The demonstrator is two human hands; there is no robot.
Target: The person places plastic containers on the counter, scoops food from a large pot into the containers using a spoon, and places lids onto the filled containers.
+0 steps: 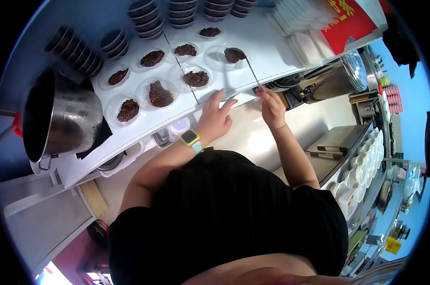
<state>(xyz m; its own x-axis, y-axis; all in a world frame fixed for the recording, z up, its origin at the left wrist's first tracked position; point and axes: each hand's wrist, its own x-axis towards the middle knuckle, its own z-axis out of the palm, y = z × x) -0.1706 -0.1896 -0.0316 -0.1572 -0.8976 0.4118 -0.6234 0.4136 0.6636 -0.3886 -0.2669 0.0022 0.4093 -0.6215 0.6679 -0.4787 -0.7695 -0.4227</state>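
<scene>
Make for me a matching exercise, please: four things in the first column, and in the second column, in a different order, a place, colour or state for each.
Things:
1. Ladle
2. Metal pot
3. Watch
4. Shirt

Place, colour or state:
A. Plain black
B. At the left end of the white table
C. Yellow case with a pale green strap
D. Held in the right hand

Right pairs: 1-D, 2-B, 3-C, 4-A.
</scene>
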